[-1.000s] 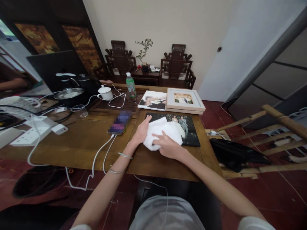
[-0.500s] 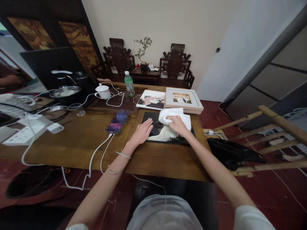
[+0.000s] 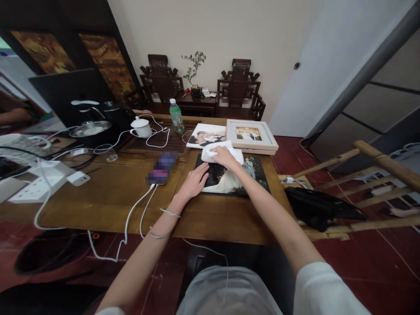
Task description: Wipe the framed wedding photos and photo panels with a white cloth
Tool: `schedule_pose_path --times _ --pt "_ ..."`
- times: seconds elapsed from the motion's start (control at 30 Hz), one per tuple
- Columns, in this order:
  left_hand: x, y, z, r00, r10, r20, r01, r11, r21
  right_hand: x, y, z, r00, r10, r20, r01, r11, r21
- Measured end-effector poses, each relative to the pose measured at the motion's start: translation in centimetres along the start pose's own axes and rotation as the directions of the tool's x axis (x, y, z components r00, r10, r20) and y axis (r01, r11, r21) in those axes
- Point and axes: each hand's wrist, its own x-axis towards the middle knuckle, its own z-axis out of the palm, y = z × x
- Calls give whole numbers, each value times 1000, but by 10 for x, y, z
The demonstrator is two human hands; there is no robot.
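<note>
A dark photo panel [image 3: 229, 181] lies flat near the table's front edge, printed with a pale gown and a figure at its right. My left hand [image 3: 194, 181] rests flat on its left edge, fingers stretched out. With my right hand [image 3: 223, 156] I grip a bunched white cloth [image 3: 234, 152], pressed over the panel's far left part. The cloth hides some of the panel's back edge. Just behind are a white-edged photo print [image 3: 205, 134] and a framed photo [image 3: 251, 134] on top of another frame.
Left of the panel lies a phone [image 3: 162, 168] with white charging cables. Farther off stand a green-labelled bottle [image 3: 177, 117], a lidded white cup [image 3: 141, 127], a clear plastic cup [image 3: 106, 152] and a power strip [image 3: 42, 183]. A bamboo rack [image 3: 387, 164] stands at the right.
My right hand has moved left and slightly away from me with the cloth, uncovering the right side of the panel. My left hand has stayed in place.
</note>
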Motion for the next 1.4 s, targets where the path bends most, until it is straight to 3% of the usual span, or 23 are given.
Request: schedule_pose_path --times 0.23,0.4,0.53,0.73,0.83,0.97,1.13,1.4 --pt "0 0 2 1000 -4 -10 4 1000 -19 -57 71 -31 986 119 -114 -119 993 4" --pt "0 -2 2 1000 -9 -21 9 999 -35 -90 97 -41 972 165 -165 -172 985 -28" --pt "-1 -3 2 1000 -17 2 17 1000 -13 -130 90 -32 992 44 -121 -57 993 -103" --pt "-2 -2 1 998 -38 48 37 999 19 -213 56 -16 990 -142 3 140 976 -167" --pt "-2 2 -2 995 -51 88 46 998 53 -231 48 -17 981 -190 42 194 970 -149" --pt "-2 7 -5 992 -78 102 69 994 87 -211 52 -20 987 -158 4 157 981 -116" --pt "-3 6 -4 990 -114 86 107 991 83 -154 73 -30 995 -80 -59 76 995 -71" --pt "-2 -2 -1 993 -105 56 102 993 60 -73 105 -53 998 7 -60 -9 999 -41"
